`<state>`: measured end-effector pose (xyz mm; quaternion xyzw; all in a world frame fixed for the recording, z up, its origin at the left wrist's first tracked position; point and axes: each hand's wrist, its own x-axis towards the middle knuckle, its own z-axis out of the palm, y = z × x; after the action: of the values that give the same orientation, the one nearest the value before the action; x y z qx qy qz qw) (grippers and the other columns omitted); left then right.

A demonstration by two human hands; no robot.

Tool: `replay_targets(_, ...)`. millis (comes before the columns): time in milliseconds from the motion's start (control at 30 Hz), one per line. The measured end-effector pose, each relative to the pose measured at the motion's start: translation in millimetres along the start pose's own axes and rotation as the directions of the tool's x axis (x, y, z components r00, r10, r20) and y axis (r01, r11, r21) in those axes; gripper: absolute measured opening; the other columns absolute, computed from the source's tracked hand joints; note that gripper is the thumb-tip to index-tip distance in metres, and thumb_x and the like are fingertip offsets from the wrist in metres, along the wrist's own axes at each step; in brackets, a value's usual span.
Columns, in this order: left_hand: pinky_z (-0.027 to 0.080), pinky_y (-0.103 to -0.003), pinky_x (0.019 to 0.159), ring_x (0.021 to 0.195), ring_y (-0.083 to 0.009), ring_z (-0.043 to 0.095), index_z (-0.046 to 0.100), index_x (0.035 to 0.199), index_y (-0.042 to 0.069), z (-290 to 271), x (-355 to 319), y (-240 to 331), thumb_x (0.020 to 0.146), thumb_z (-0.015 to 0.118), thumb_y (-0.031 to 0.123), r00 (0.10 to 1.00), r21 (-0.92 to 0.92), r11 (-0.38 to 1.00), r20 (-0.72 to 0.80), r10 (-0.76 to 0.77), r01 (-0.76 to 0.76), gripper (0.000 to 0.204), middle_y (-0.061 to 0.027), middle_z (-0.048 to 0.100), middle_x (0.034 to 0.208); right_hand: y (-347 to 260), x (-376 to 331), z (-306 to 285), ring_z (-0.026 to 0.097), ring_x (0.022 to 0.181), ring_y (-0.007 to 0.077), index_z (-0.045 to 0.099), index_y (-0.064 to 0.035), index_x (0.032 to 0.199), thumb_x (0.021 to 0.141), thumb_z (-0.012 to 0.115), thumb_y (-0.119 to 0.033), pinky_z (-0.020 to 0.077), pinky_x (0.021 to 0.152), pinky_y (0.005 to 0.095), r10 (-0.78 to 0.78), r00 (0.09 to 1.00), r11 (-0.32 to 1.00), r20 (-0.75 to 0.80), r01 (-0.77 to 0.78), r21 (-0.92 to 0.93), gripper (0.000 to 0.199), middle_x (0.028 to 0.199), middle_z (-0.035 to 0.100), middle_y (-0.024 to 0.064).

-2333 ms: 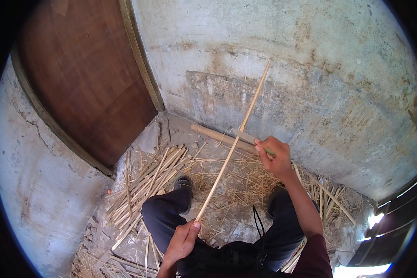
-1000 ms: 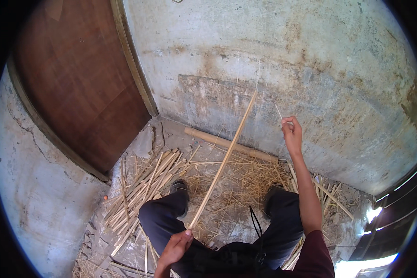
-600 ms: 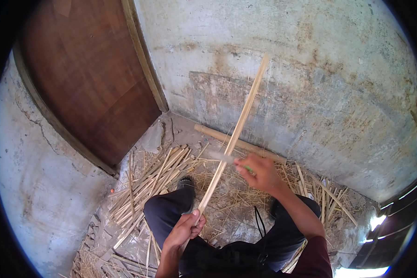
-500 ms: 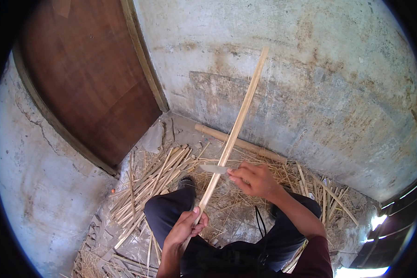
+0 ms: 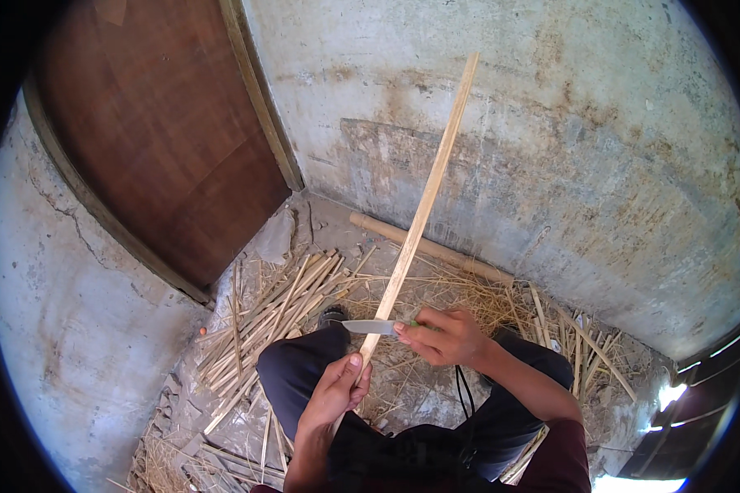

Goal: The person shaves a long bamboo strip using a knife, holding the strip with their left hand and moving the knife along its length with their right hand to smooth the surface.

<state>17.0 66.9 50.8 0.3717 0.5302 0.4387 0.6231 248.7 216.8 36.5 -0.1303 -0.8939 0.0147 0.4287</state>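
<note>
My left hand [image 5: 335,388] is closed around the lower part of a long, pale bamboo strip [image 5: 423,209], with the thumb along its face. The strip slants up and away, its far end in front of the wall. In my right hand [image 5: 446,336] is a knife [image 5: 368,327], its handle mostly hidden by my fingers. The blade points left and lies across the strip, a little above my left hand. Whether its edge bites into the strip I cannot tell.
A heap of split bamboo strips [image 5: 279,316] lies left of my legs, and more strips [image 5: 588,353] are at the right. A bamboo pole [image 5: 436,252] rests along the foot of the stained wall [image 5: 592,189]. Shavings [image 5: 477,287] litter the floor. A brown door [image 5: 164,140] stands at the left.
The knife and my right hand have come down along the strip, nearer to my left hand. The strip's far end now reaches higher in the picture.
</note>
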Motion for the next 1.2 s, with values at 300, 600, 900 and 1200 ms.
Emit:
replay_targets(300,0.022,-0.025,0.042,0.049,-0.0043,0.026,0.048,0.089,0.013,-10.7,-2.1,-9.3,0.119,0.041,0.051,0.983,-0.193,0.979,0.183,-0.031,0.067,0.049,0.0070,0.034,0.063,9.1,4.1,-5.4,0.054,0.050,0.0105,0.081,-0.0167,0.118,0.090,0.084,-0.018,0.0425,0.040,0.0305,0.004,0.998,0.999,-0.058,-0.001,0.039,0.028,0.081,0.058,-0.0023)
replay_targets(600,0.022,-0.023,0.038,0.045,-0.0030,0.025,0.047,0.090,0.013,-11.4,-0.7,-7.6,0.118,0.050,0.041,0.967,-0.162,0.986,0.256,0.007,0.036,0.039,0.0079,0.032,0.060,11.8,6.1,-9.8,0.053,0.049,0.0104,0.080,-0.0139,0.110,0.093,0.083,-0.016,0.0406,0.041,0.0312,0.101,0.990,0.989,-0.100,-0.089,0.121,0.017,0.078,0.059,-0.0008)
replay_targets(900,0.027,-0.026,0.048,0.053,-0.0042,0.031,0.050,0.093,0.011,-5.5,3.4,-5.0,0.117,0.053,0.025,0.988,-0.032,0.997,0.144,-0.062,0.067,0.028,0.0087,0.036,0.066,-10.4,3.5,2.4,0.052,0.048,0.0100,0.080,-0.0227,0.126,0.090,0.085,-0.023,0.0443,0.041,0.0289,-0.032,0.999,0.999,-0.042,0.034,0.035,0.036,0.082,0.056,-0.0053)
replay_targets(1200,0.025,-0.025,0.047,0.054,-0.0033,0.029,0.048,0.093,0.011,-5.3,-4.8,-17.1,0.120,0.050,0.032,0.986,0.117,0.987,0.133,0.097,-0.113,0.034,0.0090,0.034,0.068,20.2,18.9,-25.0,0.051,0.048,0.0092,0.078,-0.0131,0.100,0.094,0.083,-0.013,0.0381,0.041,0.0307,0.147,0.982,0.989,-0.115,-0.144,0.032,0.007,0.073,0.058,-0.0009)
